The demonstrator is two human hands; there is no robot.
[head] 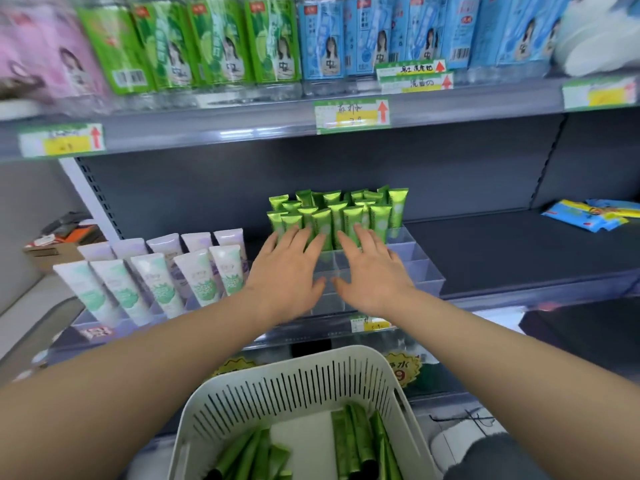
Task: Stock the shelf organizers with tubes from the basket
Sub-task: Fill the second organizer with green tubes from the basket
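Head cam, looking down a store shelf [502, 251]; both bare arms reach out over the basket [304, 372] toward the clear organizer [420, 268] in the middle of it. The left hand [287, 271] lies flat, fingers straight and spread, fingertips touching the front row of green tubes [334, 213]; the right hand [372, 271] sits just beside it, same deal, fingers straight and pressed against that row, nothing gripped by either. The thumbs come near each other over the organizer but stay apart.

The green tubes stand upright, crimped ends up, packed in the far rows of the organizer; the hands cover the near rows, and its clear dividers show to the right of the right hand.

The basket is white with slotted walls, near and centre, lower than the shelf edge; loose tubes [356, 441] lie inside in two bunches, left and right, with white floor showing between them.

Left of the organizer, white tubes [156, 275] with green and purple prints lean back in their own clear tray; far right on the shelf, blue packets [588, 216] lie flat. On the shelf above: pink packs [41, 53], green boxes [207, 43], blue boxes [381, 36] in a row; price tags [351, 114] with red arrows on the rail; the left end is blurry.
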